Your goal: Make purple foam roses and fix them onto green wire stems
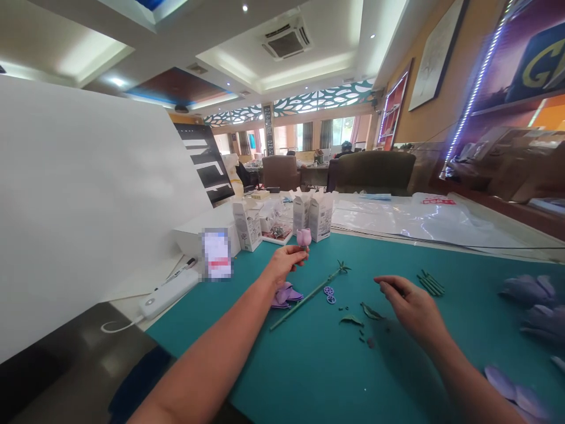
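My left hand (285,265) pinches a small pinkish-purple flower bud (304,237) and holds it up above the mat. Below that hand lie purple petals (286,294), partly hidden behind my wrist. A green flower stem (304,301), with leafy sepals at its far end, rests diagonally on the mat. Beside it are purple wheel-shaped pieces (329,294). My right hand (408,303) hovers over the mat with thumb and fingers together; whatever they hold, if anything, is too small to make out. Green leaves (371,312) and tiny dark bits (362,337) lie nearest to it.
A green mat (282,377) covers the table. Green sticks (430,282) and larger purple petal clusters (527,288) lie to the right. White boxes (321,217) stand at the back. A lit phone (218,253) and a white power strip (170,292) are on the left.
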### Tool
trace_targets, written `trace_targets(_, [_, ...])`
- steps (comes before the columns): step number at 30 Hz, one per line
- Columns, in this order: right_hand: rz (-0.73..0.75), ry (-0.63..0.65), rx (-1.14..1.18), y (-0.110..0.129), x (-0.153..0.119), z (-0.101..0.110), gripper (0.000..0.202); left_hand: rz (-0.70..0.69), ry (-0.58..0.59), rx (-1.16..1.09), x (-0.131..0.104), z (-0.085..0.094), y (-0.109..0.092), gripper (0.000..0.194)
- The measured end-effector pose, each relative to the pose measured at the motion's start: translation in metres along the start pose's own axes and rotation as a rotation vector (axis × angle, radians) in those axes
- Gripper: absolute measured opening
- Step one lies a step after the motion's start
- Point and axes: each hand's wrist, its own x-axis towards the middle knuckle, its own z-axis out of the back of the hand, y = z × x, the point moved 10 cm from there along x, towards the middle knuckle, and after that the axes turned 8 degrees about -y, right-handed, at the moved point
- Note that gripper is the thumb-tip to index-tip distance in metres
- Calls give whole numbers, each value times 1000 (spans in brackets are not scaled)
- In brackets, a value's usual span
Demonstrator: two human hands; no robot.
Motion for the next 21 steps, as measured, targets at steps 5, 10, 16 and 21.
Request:
trace_targets(5, [-5, 6, 4, -4, 2, -1, 39, -43, -131, 449, 23, 44, 16, 27])
trace_targets(10, [9, 21, -9, -7, 3, -3, 37, -46, -137, 741, 35, 55, 38, 17])
trace_targets(16, [38, -10, -43, -10, 3, 0, 37, -62, -152, 976, 43, 59, 46, 19])
trace_targets(21, [65, 50, -49, -9, 4, -6, 33, -69, -149, 1070, 45, 60, 48, 21])
